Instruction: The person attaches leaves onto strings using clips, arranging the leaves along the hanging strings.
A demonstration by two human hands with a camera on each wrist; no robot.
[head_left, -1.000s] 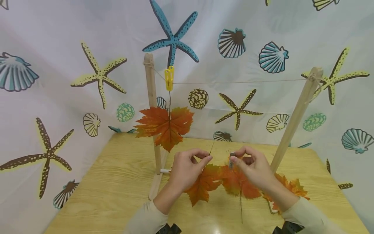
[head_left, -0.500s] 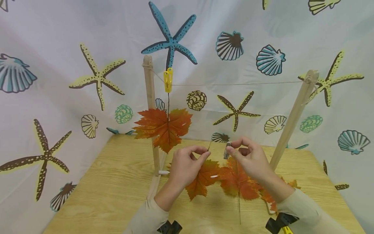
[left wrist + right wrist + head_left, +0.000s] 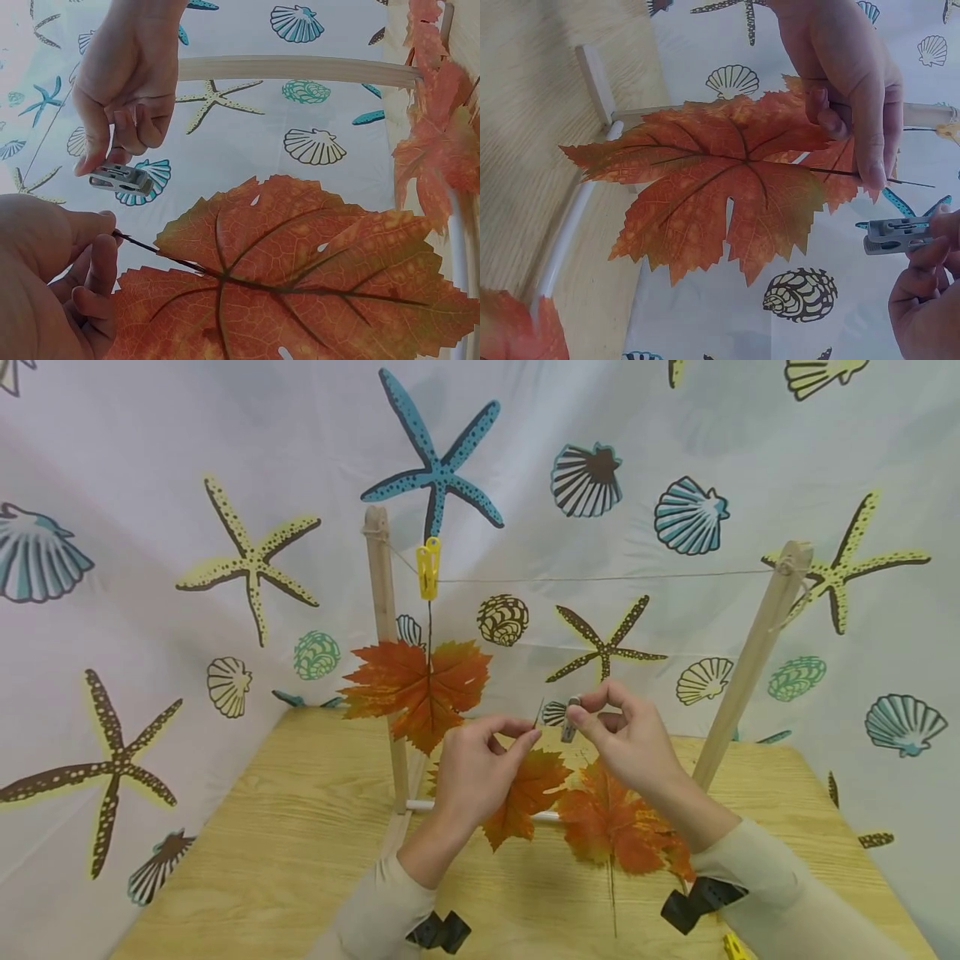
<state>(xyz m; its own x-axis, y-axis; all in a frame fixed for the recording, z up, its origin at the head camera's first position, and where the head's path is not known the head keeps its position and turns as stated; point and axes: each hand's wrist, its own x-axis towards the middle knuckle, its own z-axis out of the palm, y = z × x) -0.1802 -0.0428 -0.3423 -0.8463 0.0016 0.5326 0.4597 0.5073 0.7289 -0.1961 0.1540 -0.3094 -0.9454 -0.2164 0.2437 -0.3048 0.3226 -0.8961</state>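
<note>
Between thumb and finger my left hand (image 3: 480,772) pinches the thin dark stem of an orange artificial maple leaf (image 3: 300,270), which hangs below that hand. My right hand (image 3: 630,735) pinches a grey clothespin (image 3: 896,235) by its end, a short way right of the stem tip and apart from it. Both hands are below a string (image 3: 600,578) tied between two wooden posts. Near the string's left end, a yellow clothespin (image 3: 428,571) holds another orange leaf (image 3: 420,685) by its stem.
More orange leaves (image 3: 611,827) lie on the wooden table (image 3: 285,827) at the right. A white rod (image 3: 420,806) runs low between the left post (image 3: 382,585) and right post (image 3: 757,652). Another yellow clothespin (image 3: 735,946) is near the front edge. A shell-print cloth hangs behind.
Both hands have risen, the right one more, and it has moved left, bringing the grey clothespin nearer the stem tip. The pinched leaf has come up with the left hand.
</note>
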